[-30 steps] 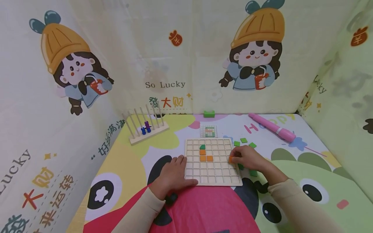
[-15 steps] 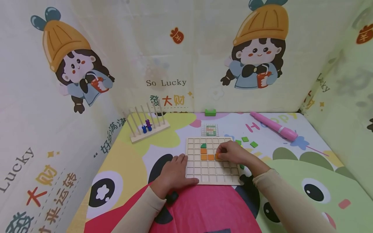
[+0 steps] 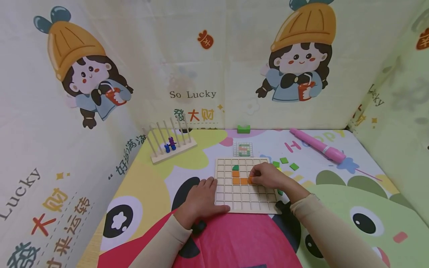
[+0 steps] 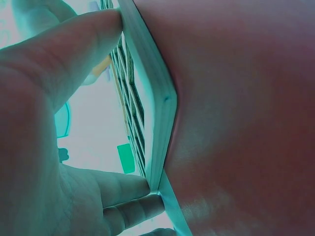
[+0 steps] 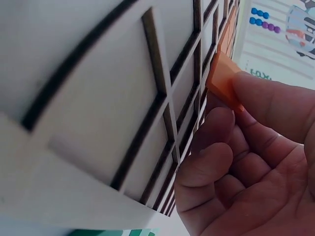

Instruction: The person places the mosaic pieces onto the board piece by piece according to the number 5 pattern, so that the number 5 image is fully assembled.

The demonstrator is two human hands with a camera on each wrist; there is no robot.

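Note:
My left hand (image 3: 200,200) rests at the near-left corner of a wooden grid board (image 3: 242,201). Its thumb lies along the front edge and the other fingers touch the left edge, as the left wrist view also shows. Over the middle of the board, my right hand (image 3: 270,176) pinches an orange square tile (image 5: 224,81) between thumb and fingers. The tile tilts against the grid dividers in the right wrist view. Beside it on the board lie several orange tiles (image 3: 236,181) and one green rounded tile (image 3: 236,168) above them.
Several loose green tiles (image 3: 284,160) lie right of the board, some partly behind my right hand. A small pattern card (image 3: 242,149) and a green block (image 3: 243,129) are behind it. A peg rack (image 3: 175,152) with beads stands back left; a pink pen-shaped thing (image 3: 317,145) lies back right.
My right hand has carried the orange tile leftward from the board's right edge to beside the orange row, then barely moved in the last half second. The left hand has stayed at its corner.

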